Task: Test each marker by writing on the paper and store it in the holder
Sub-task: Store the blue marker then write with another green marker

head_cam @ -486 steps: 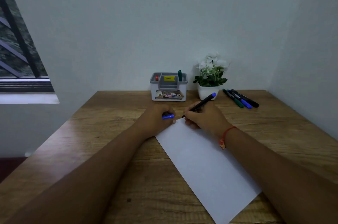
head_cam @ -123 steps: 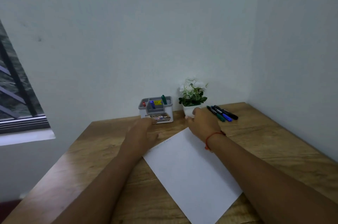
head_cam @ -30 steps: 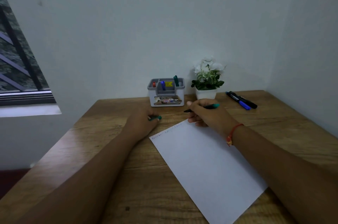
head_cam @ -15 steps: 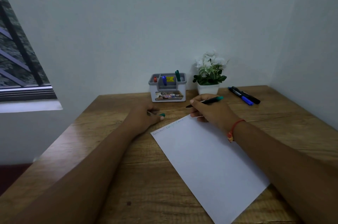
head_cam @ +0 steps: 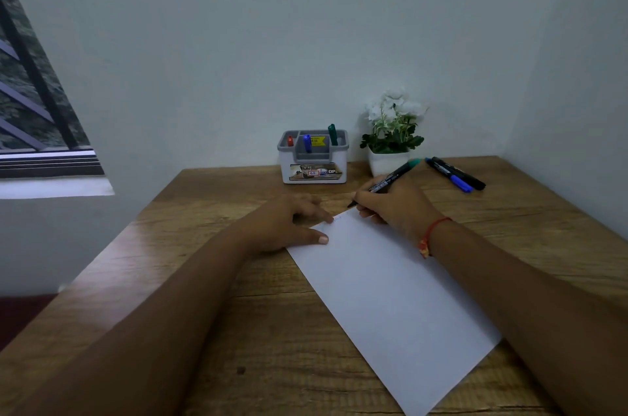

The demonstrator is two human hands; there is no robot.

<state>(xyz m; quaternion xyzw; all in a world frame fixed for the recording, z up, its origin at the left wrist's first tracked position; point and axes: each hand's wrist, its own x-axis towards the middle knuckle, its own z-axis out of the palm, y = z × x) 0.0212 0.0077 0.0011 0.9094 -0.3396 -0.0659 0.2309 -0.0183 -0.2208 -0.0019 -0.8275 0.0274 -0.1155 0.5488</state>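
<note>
My right hand (head_cam: 396, 208) grips an uncapped green marker (head_cam: 390, 177), its tip at the far edge of the white paper (head_cam: 390, 296). My left hand (head_cam: 289, 225) rests on the paper's far left corner, thumb and forefinger pressing it down. The green cap it held is hidden under its curled fingers. Faint test marks run along the paper's far edge. The grey and white holder (head_cam: 285, 166) stands at the back with a red marker (head_cam: 290, 141), a blue marker (head_cam: 307, 143) and a green marker (head_cam: 332, 134) upright in it.
A blue marker (head_cam: 450, 176) and a black marker (head_cam: 460, 173) lie side by side at the back right of the wooden table (head_cam: 238, 330). A white potted plant (head_cam: 390, 133) stands right of the holder. Walls close the back and right; a window (head_cam: 30, 109) is at left.
My right hand has brought the marker's tip down to the paper's far edge. My left hand slid right onto the paper's corner, and the green cap is no longer visible.
</note>
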